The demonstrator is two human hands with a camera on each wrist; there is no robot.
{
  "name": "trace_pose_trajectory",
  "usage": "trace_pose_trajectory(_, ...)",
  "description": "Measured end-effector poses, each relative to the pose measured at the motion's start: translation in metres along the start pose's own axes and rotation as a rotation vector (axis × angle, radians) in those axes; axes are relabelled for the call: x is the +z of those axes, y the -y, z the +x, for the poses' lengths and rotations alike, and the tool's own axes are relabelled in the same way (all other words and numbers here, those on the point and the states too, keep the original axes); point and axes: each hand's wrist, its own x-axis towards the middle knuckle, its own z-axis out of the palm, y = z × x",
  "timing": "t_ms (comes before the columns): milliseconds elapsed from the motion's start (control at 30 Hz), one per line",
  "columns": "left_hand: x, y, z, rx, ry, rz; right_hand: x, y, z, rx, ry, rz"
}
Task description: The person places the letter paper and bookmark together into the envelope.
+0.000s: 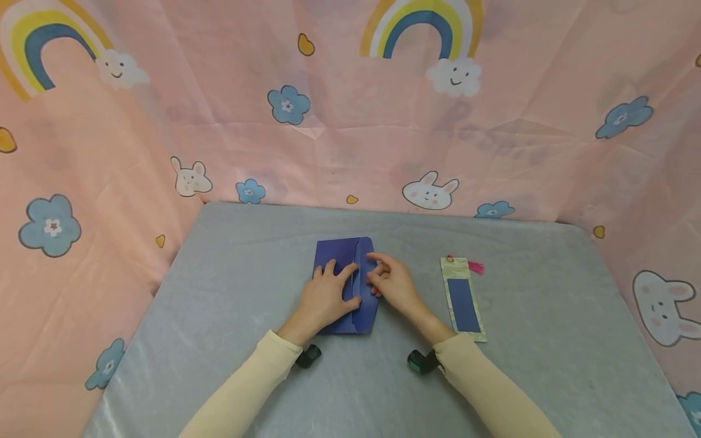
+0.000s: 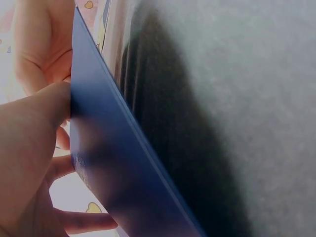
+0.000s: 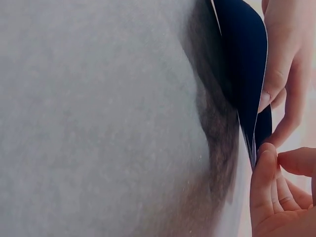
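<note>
A dark blue paper envelope [image 1: 334, 252] lies near the middle of the table, its long flap [image 1: 366, 316] folded out to the right. Spread across the envelope body, the fingers of my left hand [image 1: 325, 298] rest on it, with the thumb reaching toward the flap. My right hand [image 1: 397, 283] has its bent fingers and thumb at the flap's right edge. In the right wrist view the envelope [image 3: 242, 54] bows up off the table, and the right fingertips [image 3: 266, 160] meet its edge. The left wrist view shows the envelope [image 2: 113, 143] tilted, raised from the cloth.
To the right lies a bookmark [image 1: 464, 304] with a pale green border, a dark blue panel and a pink tassel [image 1: 476, 267]. Grey cloth covers the table [image 1: 230, 286]. A pink printed curtain [image 1: 350, 146] hangs behind and at both sides.
</note>
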Motion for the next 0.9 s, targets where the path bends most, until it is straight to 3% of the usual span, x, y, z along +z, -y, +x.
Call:
trace_pose_trajectory(100, 0.000, -0.001, 0.000, -0.001, 0.013, 0.000, -0.001, -0.010, 0.002, 0.000, -0.015, 0.002)
trace_pose_trajectory(367, -0.001, -0.002, -0.001, -0.002, 0.019, -0.013, -0.013, -0.010, -0.003, -0.004, -0.004, 0.014)
trace_pose_trajectory(900, 0.000, -0.001, -0.003, 0.013, -0.003, -0.019, -0.077, -0.018, -0.020, 0.041, 0.033, -0.076)
